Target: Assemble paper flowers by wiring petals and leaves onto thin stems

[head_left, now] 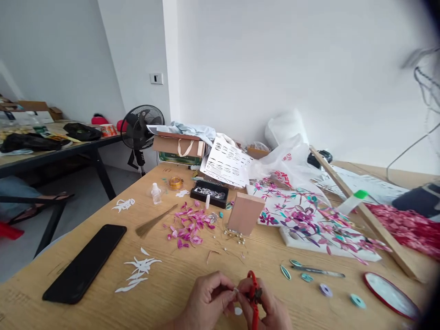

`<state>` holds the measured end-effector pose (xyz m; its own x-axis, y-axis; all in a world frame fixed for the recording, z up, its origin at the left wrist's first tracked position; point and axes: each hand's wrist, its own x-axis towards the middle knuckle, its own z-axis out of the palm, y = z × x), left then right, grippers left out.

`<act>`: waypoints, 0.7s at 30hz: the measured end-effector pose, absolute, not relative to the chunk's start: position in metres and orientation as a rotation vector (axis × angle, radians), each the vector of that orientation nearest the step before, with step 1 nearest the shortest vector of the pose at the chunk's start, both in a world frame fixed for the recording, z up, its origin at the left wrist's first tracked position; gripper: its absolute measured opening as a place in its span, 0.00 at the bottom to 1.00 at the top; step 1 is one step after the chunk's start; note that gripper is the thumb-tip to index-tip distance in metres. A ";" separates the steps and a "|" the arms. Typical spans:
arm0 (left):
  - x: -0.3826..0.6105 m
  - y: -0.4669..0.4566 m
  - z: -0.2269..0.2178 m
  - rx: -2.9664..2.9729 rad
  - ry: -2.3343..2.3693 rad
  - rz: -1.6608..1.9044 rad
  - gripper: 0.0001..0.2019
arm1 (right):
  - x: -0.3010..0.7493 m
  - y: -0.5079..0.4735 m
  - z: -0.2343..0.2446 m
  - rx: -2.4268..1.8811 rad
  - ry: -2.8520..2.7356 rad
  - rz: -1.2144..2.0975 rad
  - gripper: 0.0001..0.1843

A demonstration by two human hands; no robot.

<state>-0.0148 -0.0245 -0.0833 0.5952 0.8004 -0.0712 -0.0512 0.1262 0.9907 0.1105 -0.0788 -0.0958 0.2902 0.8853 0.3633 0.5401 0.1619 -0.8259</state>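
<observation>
Both my hands meet at the near edge of the wooden table point(172, 279). My left hand point(206, 300) pinches a tiny pale piece between thumb and fingers. My right hand point(271, 309) is closed around small red-handled pliers point(253, 293), whose tip touches that piece. Just beyond them lie loose beads point(235, 236), a heap of pink paper petals point(189, 225) and white paper cutouts point(137, 270).
A black phone point(85, 261) lies to the left. A brown block point(244, 213), a flower artwork on white board point(309, 224), tweezers point(319, 271), quilled coils point(325, 289), a red-rimmed lid point(390, 294) and a wooden strip point(360, 211) fill the right. A fan point(140, 130) stands behind.
</observation>
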 end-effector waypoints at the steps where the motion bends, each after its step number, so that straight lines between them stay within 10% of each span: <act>1: -0.015 -0.024 -0.084 1.303 0.727 0.715 0.14 | 0.110 -0.079 -0.094 -1.510 -1.385 0.421 0.12; 21: 0.000 -0.012 -0.047 1.318 0.583 0.708 0.13 | 0.122 -0.073 -0.052 -1.241 -1.007 0.874 0.14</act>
